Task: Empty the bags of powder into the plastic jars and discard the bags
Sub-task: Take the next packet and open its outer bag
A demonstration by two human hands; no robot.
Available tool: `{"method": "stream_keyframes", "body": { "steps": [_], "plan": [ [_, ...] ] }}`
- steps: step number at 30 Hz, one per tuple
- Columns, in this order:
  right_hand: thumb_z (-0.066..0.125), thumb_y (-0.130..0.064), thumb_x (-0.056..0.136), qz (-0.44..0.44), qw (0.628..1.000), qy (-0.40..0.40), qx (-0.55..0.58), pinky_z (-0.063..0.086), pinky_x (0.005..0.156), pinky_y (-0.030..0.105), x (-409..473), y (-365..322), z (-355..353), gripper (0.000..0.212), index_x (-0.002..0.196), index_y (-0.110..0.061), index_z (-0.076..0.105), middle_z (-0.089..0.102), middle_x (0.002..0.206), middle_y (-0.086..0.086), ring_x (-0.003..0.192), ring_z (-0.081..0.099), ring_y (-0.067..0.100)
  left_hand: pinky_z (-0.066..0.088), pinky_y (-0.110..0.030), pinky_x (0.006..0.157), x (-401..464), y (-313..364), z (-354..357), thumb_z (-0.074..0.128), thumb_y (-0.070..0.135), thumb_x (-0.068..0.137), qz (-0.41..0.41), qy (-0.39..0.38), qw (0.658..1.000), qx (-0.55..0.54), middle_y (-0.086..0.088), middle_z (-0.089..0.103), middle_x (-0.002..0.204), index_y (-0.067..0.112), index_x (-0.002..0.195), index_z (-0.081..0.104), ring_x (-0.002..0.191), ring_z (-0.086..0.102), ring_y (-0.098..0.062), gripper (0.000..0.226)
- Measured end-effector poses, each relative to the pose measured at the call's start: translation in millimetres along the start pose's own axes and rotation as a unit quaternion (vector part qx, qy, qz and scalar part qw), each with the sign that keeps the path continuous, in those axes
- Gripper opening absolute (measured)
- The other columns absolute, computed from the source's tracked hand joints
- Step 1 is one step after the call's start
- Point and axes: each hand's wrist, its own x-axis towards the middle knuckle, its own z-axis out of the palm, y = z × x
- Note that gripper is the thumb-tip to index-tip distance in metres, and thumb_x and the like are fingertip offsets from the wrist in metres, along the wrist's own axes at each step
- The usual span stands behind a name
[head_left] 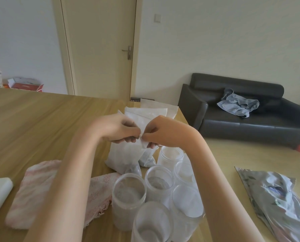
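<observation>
- The left hand (118,129) and the right hand (160,132) each pinch the top edge of a full bag of powder (124,155), fingers curled on the plastic close together at its mouth. It looks like the start of a tear or a pull-apart. If the top gives way suddenly, the hands could jerk apart and throw powder over the bench (41,119).
- The bag stands on the bench just behind the cluster of open plastic jars (146,198), with a second bag (146,160) leaning beside it. The held bag looks soft and heavy at the bottom. Gripped only by its top, it may sag or tip into the nearest jars and knock them over.
- The jars stand touching one another near the bench's right edge. A nudge while pouring could push one off onto the floor.
- A wide tear would likely make the powder come out in a rush and miss a jar mouth. A small corner opening looks safer.
- More bags (152,111) lie stacked behind the hands; a swinging elbow could drag them along.
- The pink cloth (41,186) lies under the left forearm, and spilled powder would cling to it.
- A crumpled silver bag (276,194) lies on the floor to the right, well apart from the jars.
</observation>
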Motion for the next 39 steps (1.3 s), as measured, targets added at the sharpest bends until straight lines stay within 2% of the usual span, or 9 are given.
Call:
{"method": "stream_keyframes", "body": {
  "steps": [4,6,11,16,22,24,29,33,39],
  "plan": [
    [0.063,-0.015,0.085,-0.005,1.0,-0.005,-0.007,0.057,0.082,0.038,-2,-2,-2,0.014,0.087,-0.009,0.076,0.075,0.081,0.002,0.084,0.07,0.025,0.045,-0.012,0.053,0,0,0,0.06,0.033,0.095,-0.008,0.004,1.0,0.013,0.007,0.071,0.083,0.017,0.09,0.073,0.079,0.062,-0.009,0.021],
    [0.065,-0.015,0.083,-0.003,1.0,0.017,-0.006,0.055,0.074,0.034,-2,-2,-2,0.014,0.085,-0.008,0.076,0.075,0.082,0.004,0.077,0.067,0.022,0.048,-0.012,0.055,0,0,0,0.06,0.04,0.096,-0.02,-0.005,1.0,0.001,0.009,0.073,0.089,0.018,0.092,0.073,0.082,0.067,-0.003,0.025],
    [0.068,-0.016,0.08,0.01,0.998,0.049,0.039,0.043,0.062,0.027,-4,-1,-5,0.012,0.082,-0.009,0.077,0.074,0.075,0.004,0.065,0.053,0.014,0.05,-0.012,0.053,-3,2,-2,0.06,0.052,0.091,-0.028,-0.028,0.998,-0.053,0.014,0.077,0.082,0.02,0.092,0.074,0.072,0.07,0.006,0.036],
    [0.068,-0.017,0.08,0.017,0.997,0.058,0.036,0.045,0.061,0.025,-4,-2,-4,0.012,0.082,-0.011,0.078,0.074,0.077,0.002,0.065,0.054,0.013,0.046,-0.008,0.05,-6,2,-2,0.065,0.042,0.092,-0.01,-0.024,0.998,-0.05,0.017,0.075,0.079,0.024,0.095,0.075,0.07,0.067,0.009,0.021],
    [0.066,-0.015,0.08,-0.001,0.997,0.068,0.034,0.039,0.051,0.022,-5,-4,-4,0.013,0.082,-0.009,0.077,0.074,0.081,0.009,0.06,0.05,0.016,0.044,-0.014,0.052,-4,5,0,0.062,0.034,0.091,-0.045,-0.023,0.997,-0.058,0.006,0.064,0.075,0.016,0.081,0.071,0.07,0.056,-0.008,0.023],
    [0.065,-0.015,0.08,-0.01,0.997,0.077,0.026,0.041,0.053,0.025,-6,-5,-5,0.013,0.081,-0.01,0.077,0.074,0.078,0.009,0.059,0.051,0.015,0.042,-0.012,0.047,-5,8,2,0.061,0.033,0.091,-0.059,-0.034,0.994,-0.087,0.009,0.062,0.065,0.018,0.075,0.068,0.06,0.053,-0.004,0.022],
    [0.063,-0.016,0.08,-0.032,0.995,0.097,0.001,0.056,0.068,0.036,-8,-11,-4,0.015,0.076,-0.011,0.077,0.073,0.071,0.003,0.069,0.063,0.028,0.035,-0.012,0.045,-4,12,5,0.061,0.025,0.086,-0.083,-0.041,0.989,-0.113,0.007,0.056,0.06,0.014,0.084,0.069,0.048,0.046,-0.004,0.014],
    [0.064,-0.017,0.079,-0.012,0.995,0.098,0.004,0.04,0.051,0.023,-8,-10,-2,0.015,0.077,-0.01,0.077,0.074,0.077,0.009,0.052,0.045,0.014,0.03,-0.017,0.049,-2,13,4,0.056,0.02,0.087,-0.07,-0.022,0.994,-0.082,0.008,0.046,0.048,0.014,0.062,0.057,0.045,0.036,-0.006,0.025],
    [0.066,-0.018,0.079,0.022,0.996,0.089,0.001,0.044,0.059,0.025,-6,-9,-1,0.015,0.076,-0.009,0.077,0.074,0.074,0.003,0.054,0.047,0.01,0.03,-0.016,0.049,-4,9,3,0.054,0.021,0.092,-0.016,-0.035,0.999,-0.019,0.009,0.045,0.048,0.015,0.063,0.063,0.042,0.035,-0.006,0.031]
  ]
}}
